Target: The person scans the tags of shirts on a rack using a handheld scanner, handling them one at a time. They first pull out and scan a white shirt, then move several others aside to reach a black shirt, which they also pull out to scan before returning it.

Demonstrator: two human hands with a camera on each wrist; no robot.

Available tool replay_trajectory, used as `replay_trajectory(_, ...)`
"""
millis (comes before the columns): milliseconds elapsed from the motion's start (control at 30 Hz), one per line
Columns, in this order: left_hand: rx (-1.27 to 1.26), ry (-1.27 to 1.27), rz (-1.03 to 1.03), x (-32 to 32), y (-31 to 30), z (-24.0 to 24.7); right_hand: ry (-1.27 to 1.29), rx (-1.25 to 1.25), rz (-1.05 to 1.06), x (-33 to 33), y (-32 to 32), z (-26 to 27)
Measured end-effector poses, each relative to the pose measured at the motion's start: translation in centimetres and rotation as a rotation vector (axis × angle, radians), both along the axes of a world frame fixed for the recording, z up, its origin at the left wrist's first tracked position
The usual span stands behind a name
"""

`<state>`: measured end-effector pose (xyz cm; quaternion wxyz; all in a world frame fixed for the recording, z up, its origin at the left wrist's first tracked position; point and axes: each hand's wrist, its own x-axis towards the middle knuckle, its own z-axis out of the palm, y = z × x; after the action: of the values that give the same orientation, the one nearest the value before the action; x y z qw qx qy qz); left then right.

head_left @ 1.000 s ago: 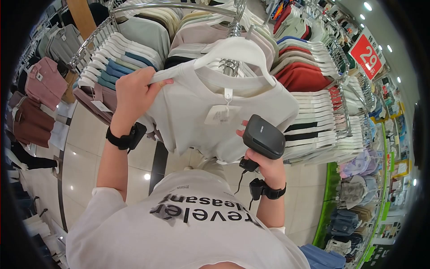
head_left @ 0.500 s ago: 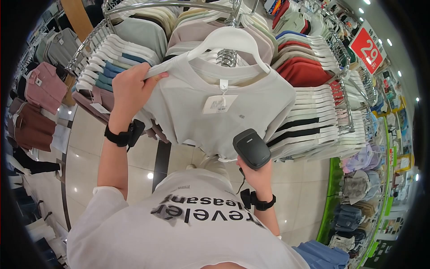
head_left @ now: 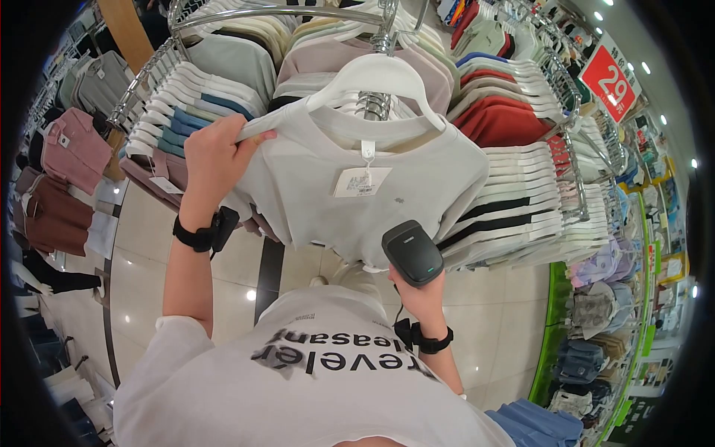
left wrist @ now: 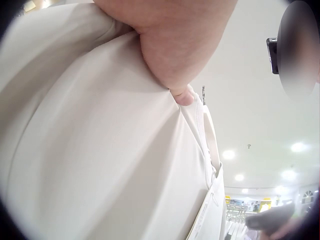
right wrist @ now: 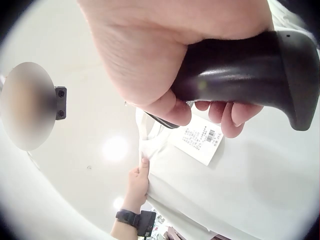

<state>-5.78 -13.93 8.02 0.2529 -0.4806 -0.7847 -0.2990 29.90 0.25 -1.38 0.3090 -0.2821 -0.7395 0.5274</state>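
A pale grey shirt (head_left: 335,171) hangs on a white hanger (head_left: 380,74) in front of me. My left hand (head_left: 216,160) pinches its shoulder; in the left wrist view the same hand (left wrist: 170,45) holds the cloth between thumb and fingers. A paper tag (head_left: 362,181) hangs below the collar, and its barcode side shows on the tag (right wrist: 200,141) in the right wrist view. My right hand (head_left: 421,294) grips a black handheld scanner (head_left: 412,252) below and right of the tag, apart from it. Fingers curl round the scanner's handle (right wrist: 225,70).
Chrome racks (head_left: 275,10) with rows of hung shirts stand behind and on both sides. Red shirts (head_left: 495,123) hang at the right, near a red sign (head_left: 611,78). Pink and brown garments hang at the left. Tiled floor (head_left: 160,261) lies below.
The scanner and my right hand have moved left and slightly down from over the shirt's right side. The shirt and tag have shifted slightly left; my left hand keeps its hold.
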Motion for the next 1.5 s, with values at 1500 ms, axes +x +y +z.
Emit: replay_trajectory(1500,-0.164,-0.156,-0.184,0.2,-3.0,-14.2,-0.067,-0.127,-0.245,1.4,4.9,-3.4)
